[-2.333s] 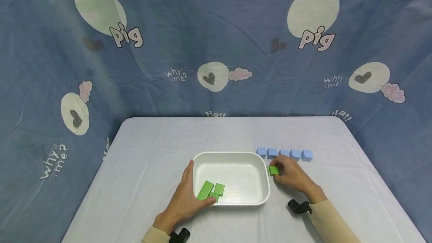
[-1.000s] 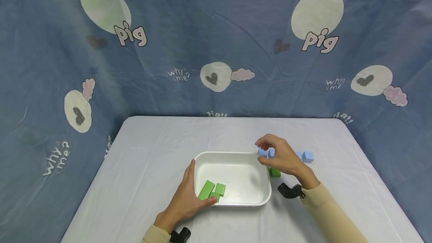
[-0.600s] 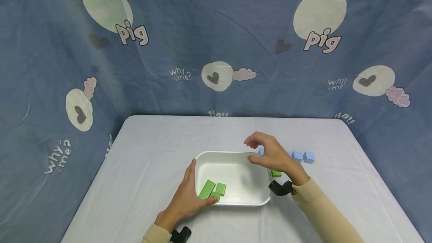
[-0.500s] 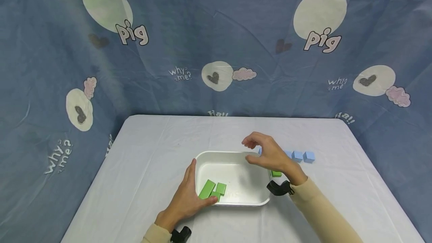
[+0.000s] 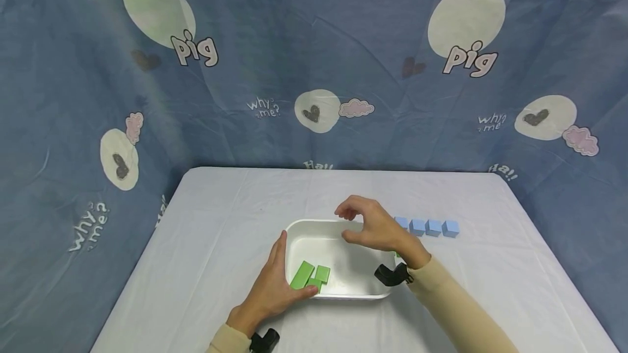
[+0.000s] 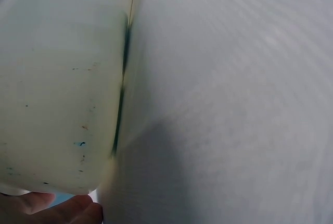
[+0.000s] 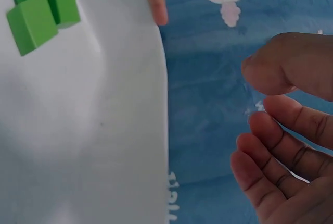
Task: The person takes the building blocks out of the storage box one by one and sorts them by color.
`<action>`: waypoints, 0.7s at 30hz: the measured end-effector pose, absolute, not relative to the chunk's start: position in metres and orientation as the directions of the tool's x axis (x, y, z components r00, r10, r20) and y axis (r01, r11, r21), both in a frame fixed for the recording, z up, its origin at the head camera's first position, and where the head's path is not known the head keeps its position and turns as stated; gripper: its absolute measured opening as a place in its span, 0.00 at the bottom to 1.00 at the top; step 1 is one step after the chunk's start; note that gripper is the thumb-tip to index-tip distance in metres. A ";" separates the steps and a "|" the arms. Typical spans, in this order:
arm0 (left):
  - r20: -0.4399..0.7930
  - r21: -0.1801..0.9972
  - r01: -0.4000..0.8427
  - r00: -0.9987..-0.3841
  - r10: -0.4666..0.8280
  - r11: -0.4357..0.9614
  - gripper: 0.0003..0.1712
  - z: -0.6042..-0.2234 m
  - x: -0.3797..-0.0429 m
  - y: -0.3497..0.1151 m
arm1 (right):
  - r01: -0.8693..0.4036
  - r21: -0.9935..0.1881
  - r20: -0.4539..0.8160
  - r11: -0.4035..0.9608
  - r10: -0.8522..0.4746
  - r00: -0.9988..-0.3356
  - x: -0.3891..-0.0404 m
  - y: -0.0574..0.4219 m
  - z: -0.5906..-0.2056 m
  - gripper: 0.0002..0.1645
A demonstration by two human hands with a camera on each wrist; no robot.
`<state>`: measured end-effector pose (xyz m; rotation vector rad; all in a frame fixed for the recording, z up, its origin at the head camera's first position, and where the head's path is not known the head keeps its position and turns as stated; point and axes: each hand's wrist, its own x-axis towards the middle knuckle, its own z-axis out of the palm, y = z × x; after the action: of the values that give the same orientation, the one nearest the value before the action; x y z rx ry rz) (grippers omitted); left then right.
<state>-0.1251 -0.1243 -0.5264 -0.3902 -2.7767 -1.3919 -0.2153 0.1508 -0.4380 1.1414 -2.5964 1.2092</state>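
on white cloth (image 5: 191,255) before blue patterned fabric (image 5: 235,143), left hand (image 5: 270,286) grips the tray (image 5: 343,282), right hand (image 5: 378,226) spread above it.

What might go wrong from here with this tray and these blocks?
The left hand holds the white tray at one side, its thumb close to the green blocks, so a slip might jostle them. The right hand hovers near the row of blue blocks and could knock one out of line.
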 end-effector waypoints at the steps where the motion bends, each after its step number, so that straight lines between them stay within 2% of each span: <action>1: 0.120 0.788 0.225 -0.969 0.215 0.573 0.82 -0.526 -0.125 -0.124 | -0.645 -0.638 0.333 0.420 -0.605 -0.723 -0.215 0.149 -0.439 0.21; 21: 0.065 0.801 0.182 -0.974 0.219 0.570 0.84 -0.523 -0.125 -0.125 | -0.652 -0.672 0.193 0.353 -0.766 -0.614 -0.211 0.113 -0.469 0.23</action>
<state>-0.1247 -0.1253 -0.5233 -0.3598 -2.8195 -1.4319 -0.2115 0.1131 -0.4695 1.4305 -2.7069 1.2210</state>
